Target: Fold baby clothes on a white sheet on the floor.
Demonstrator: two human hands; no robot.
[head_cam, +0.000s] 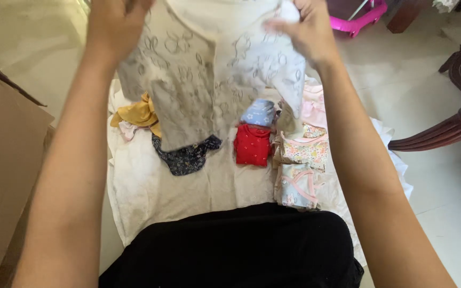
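I hold a small white garment (209,74) with a faint grey print up in front of me, above the floor. My left hand (114,26) grips its left shoulder and my right hand (305,29) grips its right shoulder. It hangs down over a white cloth (156,192) spread on the floor. On that cloth lie a folded red piece (253,145), a dark navy floral piece (185,157), a mustard yellow piece (137,113), a light blue piece (260,112) and a column of folded pink and floral pieces (302,160).
A brown cardboard box (1,176) stands at the left. A dark carved wooden chair (454,96) is at the right, and a pink plastic frame (361,18) at the top. My black-clad lap (241,250) fills the bottom middle. The floor is pale tile.
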